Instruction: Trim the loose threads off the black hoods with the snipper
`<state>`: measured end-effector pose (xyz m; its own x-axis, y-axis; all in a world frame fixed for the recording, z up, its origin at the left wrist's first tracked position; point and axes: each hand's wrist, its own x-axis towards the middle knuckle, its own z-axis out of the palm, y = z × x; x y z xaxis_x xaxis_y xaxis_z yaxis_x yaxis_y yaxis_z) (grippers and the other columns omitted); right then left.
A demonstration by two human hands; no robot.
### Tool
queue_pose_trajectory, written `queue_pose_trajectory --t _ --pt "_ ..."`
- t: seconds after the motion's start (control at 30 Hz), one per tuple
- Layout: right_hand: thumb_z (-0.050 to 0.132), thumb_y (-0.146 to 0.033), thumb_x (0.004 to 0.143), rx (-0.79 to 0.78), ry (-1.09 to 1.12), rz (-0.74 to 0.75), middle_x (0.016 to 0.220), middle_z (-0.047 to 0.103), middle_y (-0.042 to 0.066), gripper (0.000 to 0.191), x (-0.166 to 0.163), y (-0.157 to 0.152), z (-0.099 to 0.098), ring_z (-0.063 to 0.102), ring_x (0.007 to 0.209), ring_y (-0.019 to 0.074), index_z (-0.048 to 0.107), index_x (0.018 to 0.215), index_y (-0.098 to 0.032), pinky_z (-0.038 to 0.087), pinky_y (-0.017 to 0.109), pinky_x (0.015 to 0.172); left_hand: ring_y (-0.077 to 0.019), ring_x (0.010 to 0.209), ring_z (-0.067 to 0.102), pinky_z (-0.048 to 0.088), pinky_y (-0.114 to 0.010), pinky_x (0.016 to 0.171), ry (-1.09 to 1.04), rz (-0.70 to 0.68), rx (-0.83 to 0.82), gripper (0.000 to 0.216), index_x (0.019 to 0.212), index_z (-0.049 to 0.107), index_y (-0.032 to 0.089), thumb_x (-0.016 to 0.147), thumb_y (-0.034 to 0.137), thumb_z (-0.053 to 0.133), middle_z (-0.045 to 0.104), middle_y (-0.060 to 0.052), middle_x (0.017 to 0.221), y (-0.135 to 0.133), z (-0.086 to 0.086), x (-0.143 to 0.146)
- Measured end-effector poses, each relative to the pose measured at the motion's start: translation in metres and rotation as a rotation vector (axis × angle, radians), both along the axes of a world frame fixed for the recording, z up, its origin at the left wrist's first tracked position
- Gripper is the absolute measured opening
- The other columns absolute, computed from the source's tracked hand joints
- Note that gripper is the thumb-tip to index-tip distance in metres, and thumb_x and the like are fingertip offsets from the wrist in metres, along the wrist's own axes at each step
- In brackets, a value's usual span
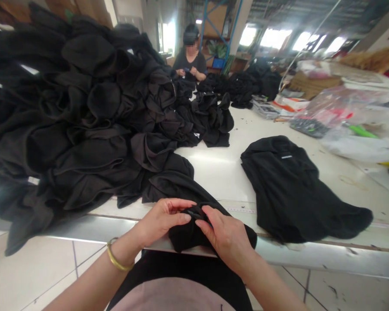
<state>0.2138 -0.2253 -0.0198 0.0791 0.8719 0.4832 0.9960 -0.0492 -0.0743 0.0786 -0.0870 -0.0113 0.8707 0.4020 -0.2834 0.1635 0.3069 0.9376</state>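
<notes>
Left hand (160, 219) and right hand (223, 238) pinch close together.

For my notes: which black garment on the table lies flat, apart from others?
The garment at right, spread alone with a small pale label. The others are heaped at left, except the garment held by the left hand and right hand.

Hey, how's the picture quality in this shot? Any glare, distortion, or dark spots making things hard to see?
In the head view, the windows are blown out by glare; wide-lens distortion curves the edge of the white table; shadow flattens the folds of the black pile and of the black garment between the left hand and right hand.
</notes>
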Motion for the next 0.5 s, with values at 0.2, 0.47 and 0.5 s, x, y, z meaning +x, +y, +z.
queue_pose_trajectory --t 0.2,0.47,0.5 --pt "0.035 -0.030 0.093 0.008 0.097 0.003 0.074 0.067 0.006 0.026 0.000 -0.002 -0.004 0.063 0.058 0.0167 0.056 0.092 -0.015 0.043 0.025 0.051 -0.0164 0.087 0.060 0.044 -0.029 0.083 0.056 0.017 0.006 0.037 0.103 0.064 0.017 0.066 0.021 0.069 0.067 -0.004 0.099 -0.001 0.001 0.000" --pt "0.045 -0.041 0.082 -0.202 0.744 -0.366 0.091 0.066 0.006 0.031 0.064 -0.065 -0.001 0.063 0.081 0.0197 0.051 0.103 -0.020 0.048 0.030 0.072 -0.0156 0.096 0.058 0.043 -0.025 0.084 0.037 -0.072 -0.090 0.049 0.110 0.058 0.020 0.063 0.021 0.072 0.064 -0.002 0.105 0.006 0.005 -0.012" --pt "0.052 -0.040 0.077 -0.257 0.759 -0.357 0.095 0.065 0.006 0.034 0.068 -0.075 -0.005 0.062 0.085 0.0204 0.052 0.105 -0.020 0.048 0.031 0.075 -0.0144 0.091 0.058 0.044 -0.024 0.080 0.057 -0.102 -0.068 0.045 0.106 0.059 0.020 0.062 0.021 0.073 0.065 -0.001 0.100 0.007 0.003 -0.015"
